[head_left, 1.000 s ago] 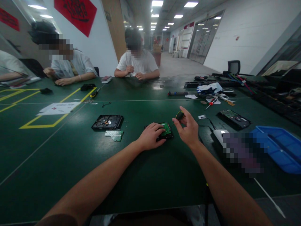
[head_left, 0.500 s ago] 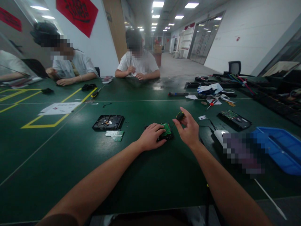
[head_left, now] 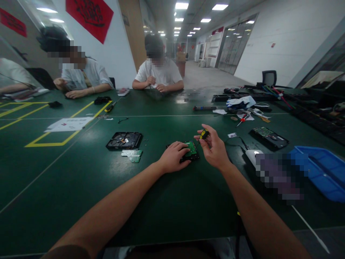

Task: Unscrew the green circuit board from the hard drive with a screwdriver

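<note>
On the table in front of me lies a hard drive [head_left: 192, 153], its green circuit board facing up. My left hand [head_left: 174, 157] grips it from the left, fingers over the board and thumb along the near edge. Just right of the drive, my right hand [head_left: 214, 147] is closed around the black and yellow handle of a screwdriver [head_left: 205, 134]. Its thin shaft points down toward the drive, and the tip is hard to make out. Left of my hands sits an opened hard drive [head_left: 124, 140], with a loose green circuit board [head_left: 132, 155] beside it.
Right of my hands are another hard drive [head_left: 268, 137], a white power strip-like device [head_left: 253, 154], partly blurred, and a blue tray [head_left: 320, 176]. A red screwdriver [head_left: 243, 118] and gloves [head_left: 241, 102] lie farther back. Paper sheets [head_left: 67, 124] lie left. Several people sit across the table.
The screwdriver handle has turned in my right hand, showing more yellow, and the right fingers have shifted slightly left. My left hand stays on the hard drive.
</note>
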Demonstrator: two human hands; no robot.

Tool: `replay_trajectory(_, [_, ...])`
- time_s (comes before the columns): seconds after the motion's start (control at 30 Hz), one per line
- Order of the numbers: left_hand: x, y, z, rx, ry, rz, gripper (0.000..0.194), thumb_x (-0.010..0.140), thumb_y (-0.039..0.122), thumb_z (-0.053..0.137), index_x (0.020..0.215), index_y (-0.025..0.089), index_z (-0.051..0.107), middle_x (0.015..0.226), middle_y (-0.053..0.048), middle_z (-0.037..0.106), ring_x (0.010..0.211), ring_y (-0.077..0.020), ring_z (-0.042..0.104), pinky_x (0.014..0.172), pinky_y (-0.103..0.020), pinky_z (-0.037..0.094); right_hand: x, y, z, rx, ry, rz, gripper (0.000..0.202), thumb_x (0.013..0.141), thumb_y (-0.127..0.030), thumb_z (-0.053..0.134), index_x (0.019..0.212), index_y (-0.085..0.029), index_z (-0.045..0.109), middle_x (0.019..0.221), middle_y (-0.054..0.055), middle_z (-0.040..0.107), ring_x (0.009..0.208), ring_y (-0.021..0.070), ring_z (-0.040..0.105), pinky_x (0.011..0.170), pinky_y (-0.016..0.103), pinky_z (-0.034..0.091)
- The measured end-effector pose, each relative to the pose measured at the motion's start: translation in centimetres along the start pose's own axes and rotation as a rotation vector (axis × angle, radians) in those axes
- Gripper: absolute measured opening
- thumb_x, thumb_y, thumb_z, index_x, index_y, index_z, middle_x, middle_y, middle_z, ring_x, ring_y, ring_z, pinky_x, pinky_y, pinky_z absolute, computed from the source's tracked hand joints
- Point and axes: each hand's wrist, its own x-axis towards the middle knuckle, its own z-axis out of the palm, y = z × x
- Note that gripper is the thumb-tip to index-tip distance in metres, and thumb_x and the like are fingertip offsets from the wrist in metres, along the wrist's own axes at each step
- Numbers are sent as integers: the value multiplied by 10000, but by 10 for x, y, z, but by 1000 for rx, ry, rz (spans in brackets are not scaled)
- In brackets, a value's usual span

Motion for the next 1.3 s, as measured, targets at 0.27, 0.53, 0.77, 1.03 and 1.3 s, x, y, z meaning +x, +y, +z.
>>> replay_trajectory(0.27, [1,1,0,-5,8,10,433,907,434,699,1271,205,645,1333,-124,638,1259,-320,582,1116,-532,485,1,2,-1,-19,10,-13,563,1032,-298,543,1571,-319,384,1253,96,696,1034,229,754,992,486,629])
replay_trajectory(0.53, [1,1,0,-4,23,20,431,909,428,701,1264,190,644,1324,-129,640,1247,-310,585,1112,-520,488,0,1,1,-96,47,-30,596,997,-317,609,1563,-343,426,1251,86,710,1107,267,730,995,494,637])
replay_trajectory(0.77, [0,1,0,5,17,19,435,914,431,696,1275,195,639,1324,-127,641,1246,-314,583,1109,-523,490,1,0,0,-156,88,-17,580,985,-358,647,1537,-367,472,1288,77,689,1044,257,729,948,494,652])
replay_trajectory(1.03, [1,0,1,-4,12,14,443,908,441,701,1281,209,640,1331,-122,636,1264,-317,578,1112,-534,487,1,-5,1,-85,77,10,540,1039,-313,541,1561,-322,404,1224,79,721,971,219,769,968,465,630])
replay_trajectory(1.3, [1,-1,1,-5,13,12,453,908,441,703,1292,209,637,1332,-119,638,1260,-316,577,1116,-536,482,1,-4,2,-94,34,-2,482,1060,-289,478,1532,-333,393,1210,83,707,969,213,759,986,494,606])
